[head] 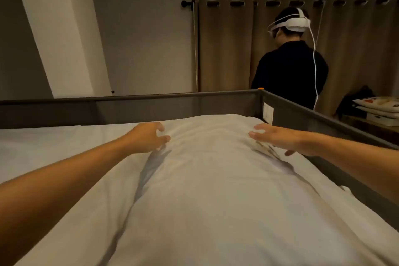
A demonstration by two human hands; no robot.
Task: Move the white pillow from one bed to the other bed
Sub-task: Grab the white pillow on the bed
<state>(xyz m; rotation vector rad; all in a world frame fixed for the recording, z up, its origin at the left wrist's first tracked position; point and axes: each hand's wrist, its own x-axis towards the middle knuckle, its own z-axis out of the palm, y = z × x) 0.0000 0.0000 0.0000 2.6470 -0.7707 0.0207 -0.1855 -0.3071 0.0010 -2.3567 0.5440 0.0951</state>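
A long white pillow (pixel 207 179) lies lengthwise on a bed with a white sheet (pixel 54 147), running from the near edge to the far rail. My left hand (pixel 149 137) hovers at the pillow's far left side, fingers curled and apart, holding nothing. My right hand (pixel 278 139) is spread over the pillow's far right side, fingers apart, just above or lightly touching the cloth. Both arms reach forward along the pillow's flanks.
A dark grey rail (pixel 151 101) encloses the bed at the back and right. Behind it a person in black with a white headset (pixel 291 65) stands before brown curtains (pixel 226 45). Folded bedding (pixel 377 107) lies on a surface at the far right.
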